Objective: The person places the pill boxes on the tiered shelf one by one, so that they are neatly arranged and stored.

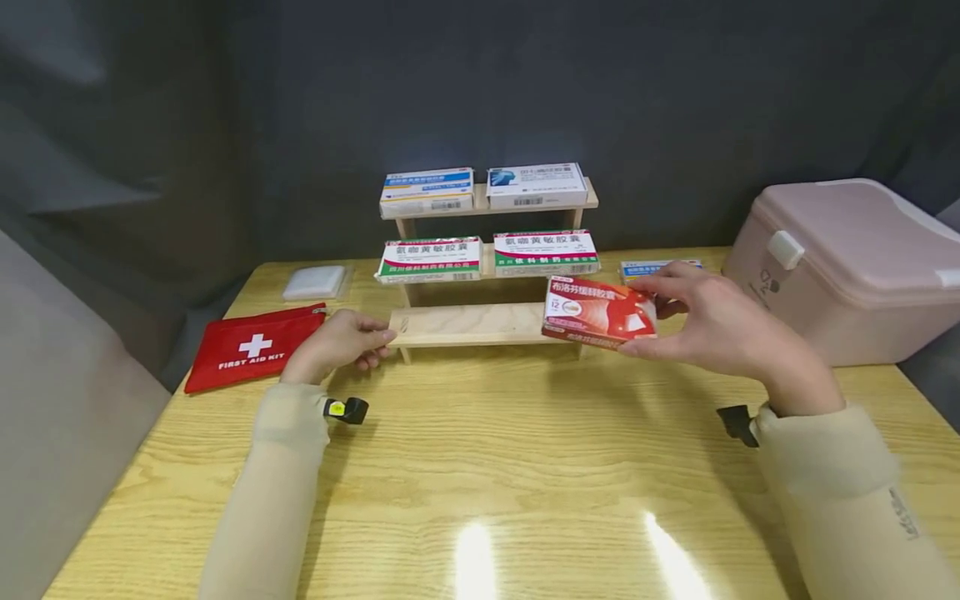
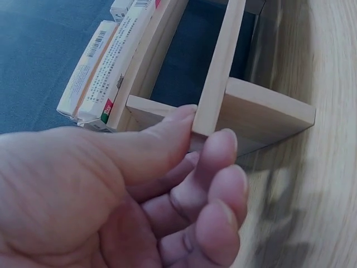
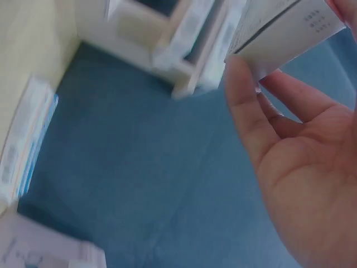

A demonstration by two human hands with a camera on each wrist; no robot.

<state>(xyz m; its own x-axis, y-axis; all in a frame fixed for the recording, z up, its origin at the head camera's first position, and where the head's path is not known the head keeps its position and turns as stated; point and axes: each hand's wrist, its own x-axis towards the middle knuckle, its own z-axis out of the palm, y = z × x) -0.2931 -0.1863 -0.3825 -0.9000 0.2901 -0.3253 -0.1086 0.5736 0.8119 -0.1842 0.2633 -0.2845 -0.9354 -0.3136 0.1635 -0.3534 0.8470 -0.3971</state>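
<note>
My right hand (image 1: 720,325) holds a red medicine box (image 1: 600,312) by its right end, thumb at the front and fingers behind. The box is tilted and overlaps the right end of the lowest step of a three-step wooden rack (image 1: 468,325). In the right wrist view, a pale end of the box (image 3: 295,39) shows between thumb and fingers. With thumb and index finger, my left hand (image 2: 150,173) pinches the left end of the lowest board (image 2: 220,72). Two white-and-green medicine boxes (image 1: 431,259) sit on the middle step, two blue-and-white boxes (image 1: 427,190) on the top.
A red first aid pouch (image 1: 255,346) lies left of the rack, with a white packet (image 1: 315,282) behind it. Another blue-and-white box (image 1: 637,269) lies behind my right hand. At the right stands a pink lidded bin (image 1: 847,258). Dark cloth (image 1: 480,83) hangs behind the table.
</note>
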